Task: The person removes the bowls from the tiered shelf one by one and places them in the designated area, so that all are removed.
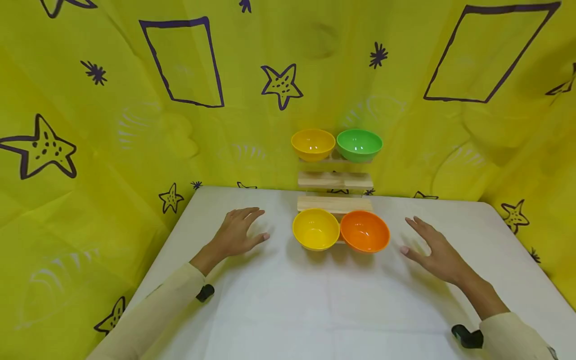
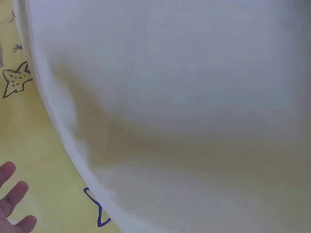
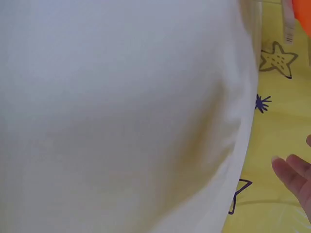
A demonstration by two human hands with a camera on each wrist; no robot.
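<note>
Four colours of bowl stand on a stepped wooden rack [image 1: 335, 204] in the head view. On its top step are an amber bowl [image 1: 313, 145] and a green bowl [image 1: 359, 145]. At the lowest step sit a yellow bowl [image 1: 316, 230] and an orange bowl [image 1: 365, 231], side by side. My left hand [image 1: 237, 232] hovers left of the yellow bowl, fingers extended, holding nothing. To the right of the orange bowl my right hand [image 1: 436, 252] is held over the table, fingers spread and apart from it. In the wrist views only fingertips of the left hand [image 2: 13, 206] and right hand [image 3: 296, 177] show.
A white cloth covers the table [image 1: 288, 300]. Yellow fabric [image 1: 252, 135] with dark star drawings hangs behind it and along both sides. The middle wooden steps [image 1: 335, 179] of the rack carry no bowls.
</note>
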